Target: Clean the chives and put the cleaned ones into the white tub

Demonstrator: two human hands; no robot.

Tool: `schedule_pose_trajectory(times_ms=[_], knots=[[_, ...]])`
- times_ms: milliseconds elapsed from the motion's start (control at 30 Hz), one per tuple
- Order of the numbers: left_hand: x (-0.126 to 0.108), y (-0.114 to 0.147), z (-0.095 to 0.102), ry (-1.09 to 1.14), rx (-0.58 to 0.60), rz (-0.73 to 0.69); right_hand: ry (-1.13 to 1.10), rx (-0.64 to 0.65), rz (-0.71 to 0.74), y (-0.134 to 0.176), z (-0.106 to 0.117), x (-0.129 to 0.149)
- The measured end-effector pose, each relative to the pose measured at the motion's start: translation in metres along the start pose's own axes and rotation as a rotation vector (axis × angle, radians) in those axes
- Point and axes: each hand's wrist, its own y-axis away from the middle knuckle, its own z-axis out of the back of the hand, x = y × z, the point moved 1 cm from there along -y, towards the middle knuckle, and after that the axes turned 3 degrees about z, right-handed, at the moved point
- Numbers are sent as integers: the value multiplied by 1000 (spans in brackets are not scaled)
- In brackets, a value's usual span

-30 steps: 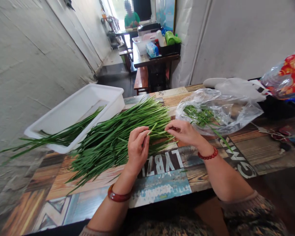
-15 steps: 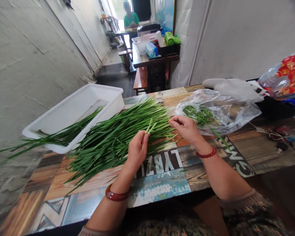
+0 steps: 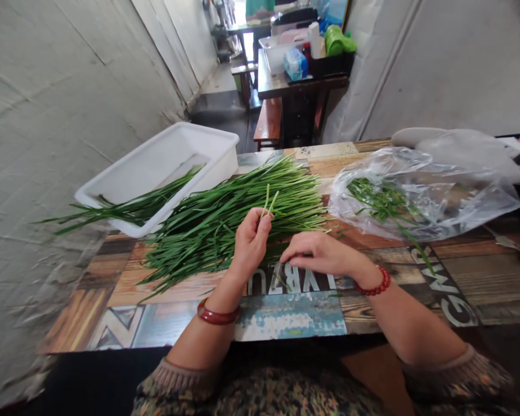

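Note:
In my left hand (image 3: 252, 238), closed in a fist, are a few chive stalks (image 3: 267, 201) with their pale ends standing up past the thumb. My right hand (image 3: 318, 252) hovers just right of it, fingers bent and drawn together low over the table; whatever they pinch, if anything, is too small to make out. Behind both hands spreads a big pile of green chives (image 3: 225, 214), pale ends to the right. More chives (image 3: 151, 203) lie over the rim of a white plastic tub (image 3: 112, 173) at the left. A clear plastic bag (image 3: 420, 170) with green scraps (image 3: 379, 199) lies right.
The wood-patterned table (image 3: 294, 318) runs across in front of me, with walls on both sides. A pale cloth-like thing (image 3: 459, 147) lies behind the bag. Farther back are a bench (image 3: 268, 121), a second table (image 3: 273, 86) holding containers, and a person in green (image 3: 260, 7).
My right hand has come away from the chives' pale ends, nearer to me and closer to my left hand. The left still grips its stalks. The view has shifted.

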Motion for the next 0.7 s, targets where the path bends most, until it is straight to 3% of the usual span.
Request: schedule_pose_trajectory(times_ms=[133, 233, 333, 400, 533, 700], knots=[[-4, 0, 1, -44, 29, -22, 111, 176, 31, -5, -19, 12], [-3, -1, 3, -73, 31, -29, 227, 168, 16, -6, -29, 16], [-1, -2, 4, -73, 39, -7, 194, 123, 22, -7, -31, 14], [-1, -2, 4, -42, 75, 23, 101, 40, 27, -8, -27, 11], [-5, -2, 2, 42, 160, 58, -55, -240, 19, -6, -8, 10], [-8, -2, -1, -27, 324, 21, -73, -495, -136, -3, 4, 7]])
